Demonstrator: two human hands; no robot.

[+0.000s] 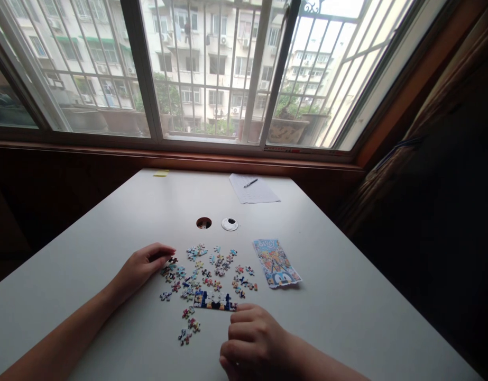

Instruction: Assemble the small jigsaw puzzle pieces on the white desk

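Several loose jigsaw pieces lie scattered on the white table. A short joined strip of dark blue pieces sits at the near edge of the scatter. My left hand rests at the left side of the pieces, its fingertips pinched on one loose piece. Close to me, my right hand lies curled on the table, the index finger touching the right end of the strip. A colourful picture card lies to the right of the pieces.
A sheet of paper with a pen lies at the table's far edge under the window. An open cable hole and its white cap sit mid-table. A small yellow note lies far left. A dark curtain hangs at the right.
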